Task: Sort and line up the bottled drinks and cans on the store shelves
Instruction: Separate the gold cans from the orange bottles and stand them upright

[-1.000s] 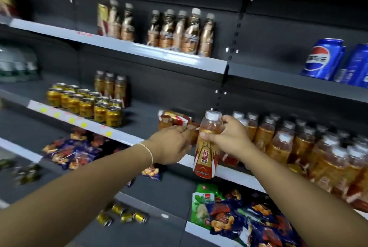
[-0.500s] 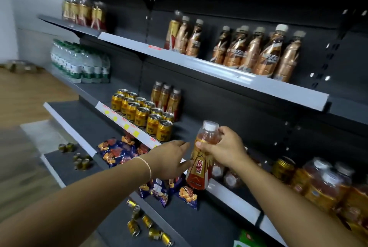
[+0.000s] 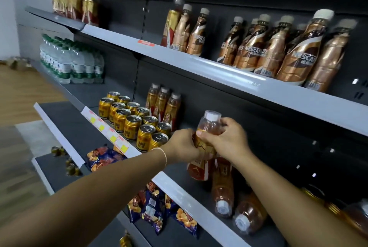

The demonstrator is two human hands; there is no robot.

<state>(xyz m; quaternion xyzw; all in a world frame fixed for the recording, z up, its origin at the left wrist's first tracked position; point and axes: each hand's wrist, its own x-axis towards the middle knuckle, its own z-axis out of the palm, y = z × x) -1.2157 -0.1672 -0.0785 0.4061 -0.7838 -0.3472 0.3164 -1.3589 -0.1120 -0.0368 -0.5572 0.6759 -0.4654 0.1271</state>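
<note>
An amber drink bottle (image 3: 208, 127) with a white cap and red-gold label stands upright over the middle shelf (image 3: 179, 185). My right hand (image 3: 229, 141) grips its upper body from the right. My left hand (image 3: 182, 144) wraps its label from the left. Just left of it stand several gold cans (image 3: 129, 119) in rows, with three matching amber bottles (image 3: 163, 105) behind them. Two similar bottles (image 3: 223, 191) lie on their sides on the shelf below my right wrist.
The upper shelf (image 3: 219, 71) holds several brown coffee bottles (image 3: 278, 47). Water bottles (image 3: 69, 61) stand at the far left. Snack packets (image 3: 159, 209) and loose small cans (image 3: 71, 167) lie on lower shelves. A wooden floor lies at the left.
The view has swung left along the shelves. The bottle has moved left toward the gold cans, and my left hand has closed round its label.
</note>
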